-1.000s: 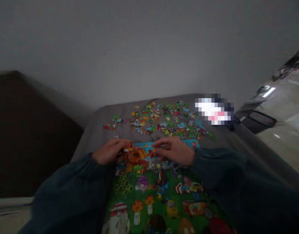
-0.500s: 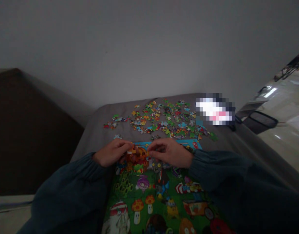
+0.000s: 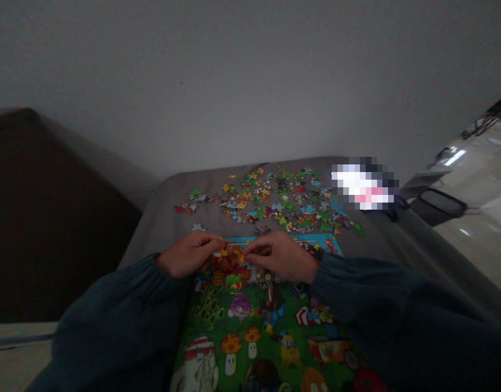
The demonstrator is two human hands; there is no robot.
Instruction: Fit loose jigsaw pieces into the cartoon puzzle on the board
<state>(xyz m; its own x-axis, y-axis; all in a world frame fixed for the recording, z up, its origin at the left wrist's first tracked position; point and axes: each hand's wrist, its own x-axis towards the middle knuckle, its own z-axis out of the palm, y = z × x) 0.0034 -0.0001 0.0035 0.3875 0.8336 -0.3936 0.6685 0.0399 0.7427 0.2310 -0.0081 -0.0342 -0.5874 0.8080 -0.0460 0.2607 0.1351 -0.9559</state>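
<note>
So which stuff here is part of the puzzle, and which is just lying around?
Part of the puzzle:
- left hand and right hand, fingertips meeting over the orange pieces
- built puzzle picture
- loose pieces spread beyond it

Just lying around:
- black tray at the right
- brown cushion at the left

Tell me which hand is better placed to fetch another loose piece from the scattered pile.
Probably right. The right hand sits directly below the dense part of the loose pieces, while the left hand lies under their sparse edge. Both hands pinch at the orange patch of the assembled puzzle.
</note>
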